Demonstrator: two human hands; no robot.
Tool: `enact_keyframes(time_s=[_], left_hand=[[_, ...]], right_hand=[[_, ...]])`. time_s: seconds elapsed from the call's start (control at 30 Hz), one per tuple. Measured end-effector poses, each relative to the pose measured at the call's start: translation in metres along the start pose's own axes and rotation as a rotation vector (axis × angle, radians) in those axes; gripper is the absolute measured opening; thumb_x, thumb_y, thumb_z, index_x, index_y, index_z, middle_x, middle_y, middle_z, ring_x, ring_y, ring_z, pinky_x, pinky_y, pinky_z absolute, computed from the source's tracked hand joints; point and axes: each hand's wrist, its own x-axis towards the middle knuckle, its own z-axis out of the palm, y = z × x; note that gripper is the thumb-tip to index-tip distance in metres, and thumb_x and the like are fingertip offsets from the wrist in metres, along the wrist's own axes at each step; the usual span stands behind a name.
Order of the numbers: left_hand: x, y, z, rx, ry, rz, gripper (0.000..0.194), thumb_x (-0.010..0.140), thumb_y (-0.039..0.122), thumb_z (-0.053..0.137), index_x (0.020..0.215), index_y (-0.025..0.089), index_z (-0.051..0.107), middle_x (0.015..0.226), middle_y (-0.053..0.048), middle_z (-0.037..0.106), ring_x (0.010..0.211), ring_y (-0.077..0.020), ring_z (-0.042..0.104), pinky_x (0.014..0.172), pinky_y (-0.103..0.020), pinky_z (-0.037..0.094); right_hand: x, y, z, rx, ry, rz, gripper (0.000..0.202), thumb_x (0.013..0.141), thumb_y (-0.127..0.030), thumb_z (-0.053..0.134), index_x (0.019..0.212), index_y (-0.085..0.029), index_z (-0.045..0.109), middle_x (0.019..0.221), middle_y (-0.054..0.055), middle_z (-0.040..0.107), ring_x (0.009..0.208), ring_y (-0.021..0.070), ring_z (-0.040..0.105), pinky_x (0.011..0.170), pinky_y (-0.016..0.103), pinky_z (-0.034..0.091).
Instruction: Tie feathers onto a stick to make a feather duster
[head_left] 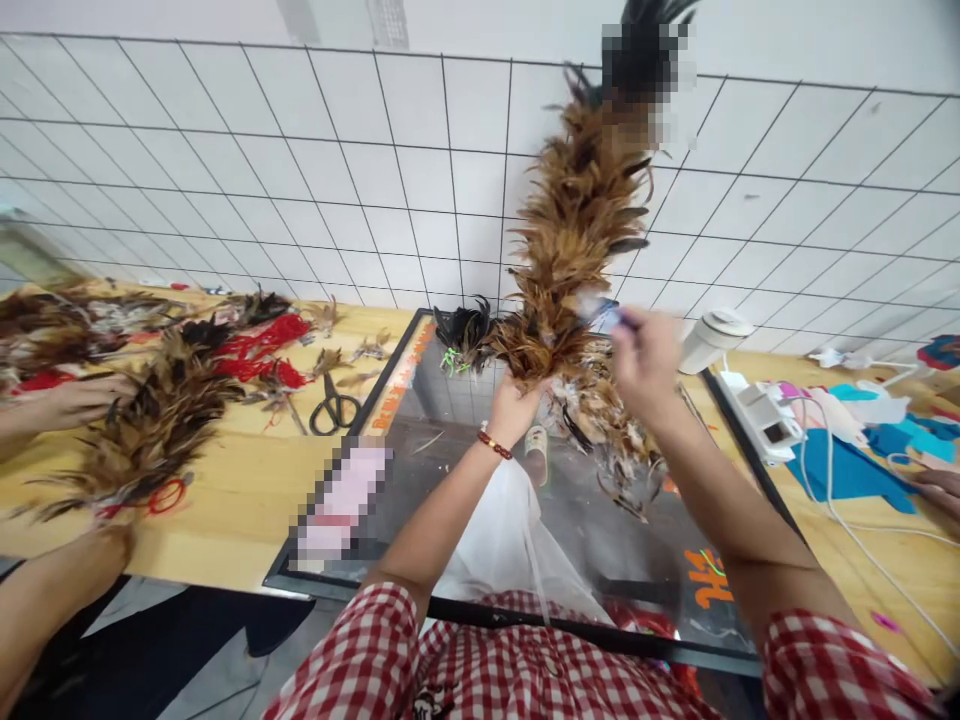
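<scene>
A tall column of brown feathers (574, 230) with a dark top stands before me, as on a feather duster. My left hand (516, 408), with a beaded bracelet at the wrist, is closed around its lower end; feathers cover part of the fingers. To the right of the column, my right hand (646, 358) is closed and smeared by motion. From it points a small, whitish and dark blue object (600, 308), too blurred to name, close to the feathers. Below lies a pile of loose brown feathers (611, 425) and, to the left, a black bunch of feathers (463, 335) with green ties.
A black-framed glass board (420, 480) lies beneath my hands. Scissors (334, 405) rest to its left. A co-worker's hands (105, 550) hold another feather column (157, 410). On the right are a white cup (712, 335), a power strip (761, 420), cables, blue pieces (847, 465) and another person's hand (941, 490).
</scene>
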Motion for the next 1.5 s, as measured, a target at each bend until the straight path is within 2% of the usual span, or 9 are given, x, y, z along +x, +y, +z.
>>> enact_keyframes(time_s=[0.1, 0.23, 0.43, 0.6, 0.73, 0.97, 1.3, 1.4, 1.5], left_hand=[[0.004, 0.0, -0.012, 0.388, 0.171, 0.318, 0.016, 0.078, 0.013, 0.068, 0.091, 0.02, 0.061, 0.088, -0.007, 0.07, 0.094, -0.023, 0.067, 0.075, -0.027, 0.046], [0.002, 0.005, -0.024, 0.778, 0.227, 0.334, 0.025, 0.085, 0.024, 0.064, 0.109, 0.018, 0.062, 0.093, -0.013, 0.072, 0.097, -0.0313, 0.069, 0.075, -0.032, 0.046], [0.003, 0.009, -0.026, 0.943, 0.248, 0.333, 0.053, 0.086, 0.024, 0.066, 0.137, 0.018, 0.052, 0.113, -0.018, 0.073, 0.105, -0.033, 0.069, 0.079, -0.034, 0.049], [0.003, 0.015, -0.031, 1.114, 0.271, 0.326, 0.056, 0.089, 0.02, 0.058, 0.145, 0.014, 0.049, 0.122, -0.021, 0.07, 0.111, -0.0335, 0.068, 0.084, -0.036, 0.051], [0.001, 0.025, -0.035, 1.265, 0.293, 0.317, 0.061, 0.092, 0.02, 0.052, 0.151, 0.012, 0.042, 0.127, -0.022, 0.067, 0.109, -0.0339, 0.069, 0.084, -0.038, 0.051], [0.001, 0.028, -0.04, 1.392, 0.36, 0.313, 0.063, 0.094, 0.021, 0.049, 0.156, 0.013, 0.038, 0.126, -0.022, 0.065, 0.103, -0.0315, 0.071, 0.083, -0.037, 0.052], [0.002, 0.031, -0.042, 1.449, 0.379, 0.303, 0.063, 0.094, 0.02, 0.05, 0.156, 0.014, 0.039, 0.13, -0.019, 0.065, 0.106, -0.0279, 0.071, 0.084, -0.035, 0.054], [0.002, 0.032, -0.042, 1.451, 0.389, 0.304, 0.064, 0.094, 0.019, 0.048, 0.157, 0.011, 0.037, 0.129, -0.019, 0.066, 0.105, -0.0279, 0.071, 0.083, -0.034, 0.054], [0.003, 0.032, -0.043, 1.462, 0.395, 0.301, 0.065, 0.094, 0.019, 0.048, 0.157, 0.011, 0.036, 0.128, -0.019, 0.066, 0.103, -0.0278, 0.072, 0.082, -0.035, 0.055]], right_hand=[[-0.039, -0.049, 0.024, -0.045, -0.251, -0.373, 0.037, 0.105, -0.047, 0.042, 0.115, -0.022, 0.068, 0.081, 0.006, 0.065, 0.08, 0.022, 0.052, 0.087, 0.042, 0.033], [-0.019, -0.048, 0.044, -0.194, -0.289, -0.425, 0.038, 0.104, -0.046, 0.043, 0.117, -0.022, 0.069, 0.083, 0.008, 0.066, 0.083, 0.0237, 0.051, 0.089, 0.044, 0.03], [0.08, 0.037, 0.013, -0.376, -0.223, 0.09, 0.042, 0.103, -0.046, 0.045, 0.123, -0.016, 0.066, 0.108, 0.017, 0.069, 0.104, 0.0317, 0.053, 0.098, 0.054, 0.026], [0.105, 0.091, -0.017, -0.267, 0.13, 0.52, 0.047, 0.107, -0.04, 0.031, 0.122, -0.009, 0.063, 0.111, 0.024, 0.066, 0.1, 0.031, 0.056, 0.091, 0.048, 0.033], [0.065, 0.043, 0.002, -0.008, 0.227, 0.305, 0.056, 0.107, -0.051, 0.022, 0.127, -0.011, 0.057, 0.113, 0.021, 0.064, 0.101, 0.0298, 0.057, 0.086, 0.043, 0.041], [0.016, -0.075, 0.07, -0.144, -0.403, -0.251, 0.042, 0.106, -0.038, 0.035, 0.135, -0.021, 0.061, 0.093, 0.012, 0.066, 0.092, 0.0273, 0.052, 0.09, 0.045, 0.032], [0.133, 0.08, 0.005, -0.397, -0.072, 0.48, 0.038, 0.107, -0.027, 0.037, 0.138, -0.012, 0.054, 0.12, 0.021, 0.066, 0.107, 0.0287, 0.055, 0.095, 0.05, 0.024], [0.11, 0.073, -0.001, -0.363, 0.023, 0.302, 0.044, 0.109, -0.035, 0.033, 0.138, -0.01, 0.054, 0.123, 0.023, 0.063, 0.109, 0.0307, 0.053, 0.094, 0.048, 0.027], [0.057, 0.016, 0.022, -0.256, -0.07, -0.106, 0.046, 0.108, -0.042, 0.032, 0.134, -0.015, 0.059, 0.106, 0.014, 0.067, 0.098, 0.0266, 0.054, 0.091, 0.044, 0.03]])
